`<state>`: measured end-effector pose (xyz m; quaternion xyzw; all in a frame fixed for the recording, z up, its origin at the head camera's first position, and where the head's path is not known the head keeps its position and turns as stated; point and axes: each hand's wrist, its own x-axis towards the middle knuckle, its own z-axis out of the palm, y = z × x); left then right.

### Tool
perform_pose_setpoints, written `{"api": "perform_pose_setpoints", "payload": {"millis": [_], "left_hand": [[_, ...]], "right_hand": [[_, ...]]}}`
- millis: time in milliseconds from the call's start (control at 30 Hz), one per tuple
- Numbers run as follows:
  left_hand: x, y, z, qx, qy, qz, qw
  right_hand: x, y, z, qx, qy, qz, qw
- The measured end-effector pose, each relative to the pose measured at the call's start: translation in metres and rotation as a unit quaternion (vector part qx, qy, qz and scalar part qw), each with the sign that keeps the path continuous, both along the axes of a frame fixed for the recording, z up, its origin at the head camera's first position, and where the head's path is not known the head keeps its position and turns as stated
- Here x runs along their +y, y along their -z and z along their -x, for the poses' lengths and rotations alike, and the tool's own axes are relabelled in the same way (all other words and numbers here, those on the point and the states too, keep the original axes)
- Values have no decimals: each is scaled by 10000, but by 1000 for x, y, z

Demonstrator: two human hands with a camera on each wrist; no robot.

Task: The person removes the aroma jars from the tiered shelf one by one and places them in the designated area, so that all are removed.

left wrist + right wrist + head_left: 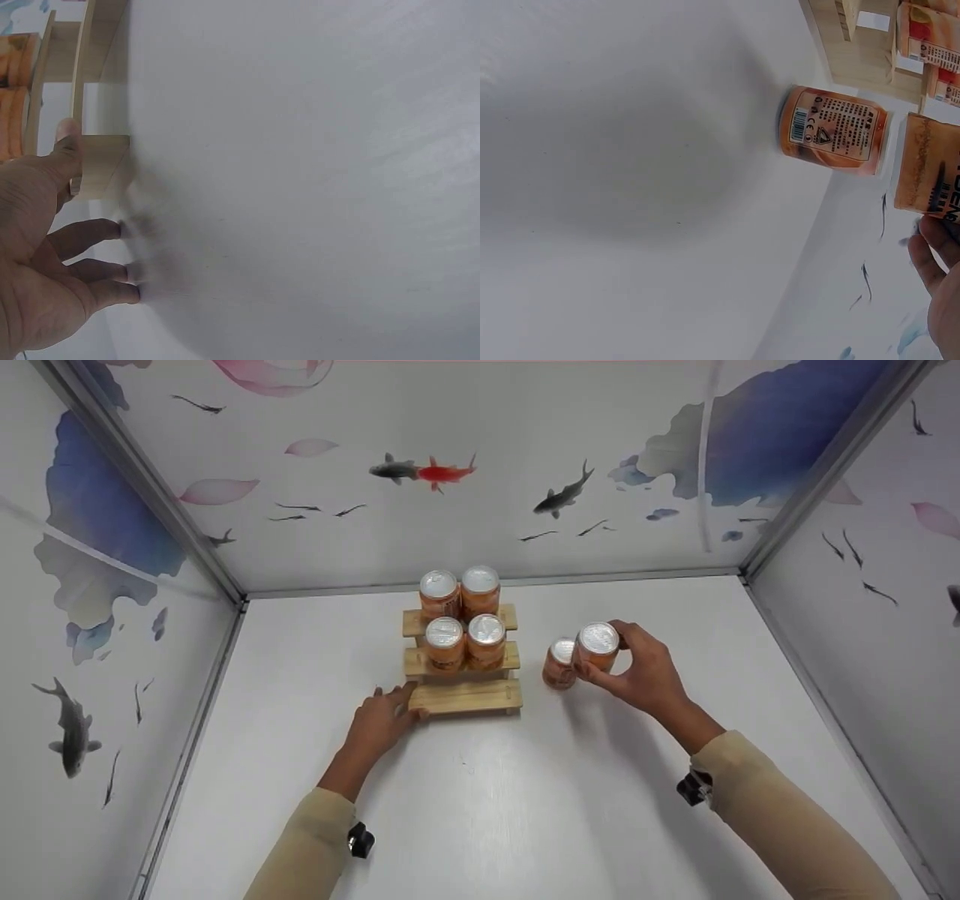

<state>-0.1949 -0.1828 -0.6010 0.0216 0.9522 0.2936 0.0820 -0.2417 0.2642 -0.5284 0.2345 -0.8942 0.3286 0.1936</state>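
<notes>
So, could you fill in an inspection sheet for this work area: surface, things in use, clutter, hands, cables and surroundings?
Surface: white tabletop, with a few tiny dark marks.
Things in use: three-step wooden rack; four orange cans upright, two each on the top and middle steps; standing can on the table beside it; held can lifted.
Clutter: nothing seen.
Hands: left hand grips the bottom step's left end; right hand holds a can.
Cables: nothing seen.
Surroundings: pale walls printed with fish and petals, in grey framing.
</notes>
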Motion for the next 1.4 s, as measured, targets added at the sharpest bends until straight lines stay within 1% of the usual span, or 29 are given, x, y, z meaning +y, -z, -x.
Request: {"api": "perform_pose_setpoints", "payload": {"millis": [133,367,567,833,933,1167,1400], "left_hand": [[-1,0,1,7,11,-7,10000],[-2,-1,1,64,25,41,10000],[-4,-1,1,99,39,53,9999],[-4,1,2,43,5,88,10000],[-3,0,2,92,17,115,9999],[-1,0,0,61,67,57,9999],[-1,0,1,31,74,139,9999]], "right_hand": [[4,1,4,-117,164,77,9998],[14,6,12,-171,492,133,9986],[19,10,16,-236,595,194,9978],[21,21,20,-602,620,224,9960],[21,26,22,-738,622,250,9950],[21,38,23,-1119,641,341,9911],[17,48,24,-1460,713,439,9857]]}}
